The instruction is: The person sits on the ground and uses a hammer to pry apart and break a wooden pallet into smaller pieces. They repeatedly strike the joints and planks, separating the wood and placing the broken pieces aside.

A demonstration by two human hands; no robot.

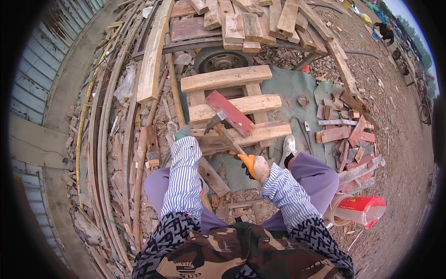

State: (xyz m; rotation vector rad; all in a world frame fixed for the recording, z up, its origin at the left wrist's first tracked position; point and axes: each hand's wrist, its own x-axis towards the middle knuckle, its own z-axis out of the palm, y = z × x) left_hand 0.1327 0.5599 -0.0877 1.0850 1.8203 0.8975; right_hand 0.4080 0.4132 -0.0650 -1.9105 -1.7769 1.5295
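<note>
My right hand (253, 167), in an orange glove, grips the wooden handle of a claw hammer (230, 139). The hammer's metal head rests on or just above the red-painted board (231, 113), which lies slantwise across a pallet-like frame of wooden slats (234, 105). Beside the frame's near left corner is my left hand (183, 132) in a green glove. The striped sleeve hides most of it, so I cannot tell what its fingers do. A dark pry bar (305, 134) lies on the green sheet (289, 85) to the frame's right.
A wheeled cart (223, 62) stacked with planks (252, 26) stands ahead. Long poles (108, 104) run along the left over rubble. Wood offcuts (348, 136) are heaped at right, near a red-and-white bucket (359, 209). A person (385, 32) is far off at upper right.
</note>
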